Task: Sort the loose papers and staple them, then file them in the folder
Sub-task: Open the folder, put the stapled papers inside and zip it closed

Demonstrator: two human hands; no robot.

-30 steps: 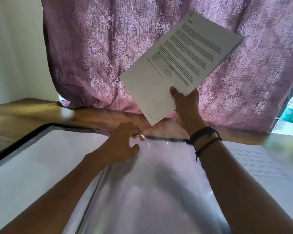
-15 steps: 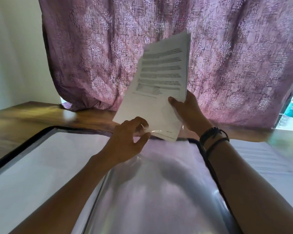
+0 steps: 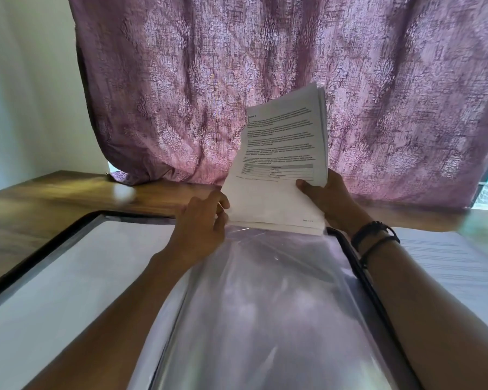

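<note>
Papers (image 3: 282,170), a thin white printed bundle with paragraphs of text and a small table near the bottom, stand nearly upright with their lower edge at the open top of a clear plastic sleeve (image 3: 262,291) in the open folder (image 3: 54,249). The right hand (image 3: 326,204) grips the bundle's lower right edge, thumb on the front. The left hand (image 3: 202,229), fingers curled, pinches the sleeve's top edge just beside the bundle's lower left corner.

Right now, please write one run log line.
stage: filing | right hand: holds papers | left hand: opens sleeve
</note>
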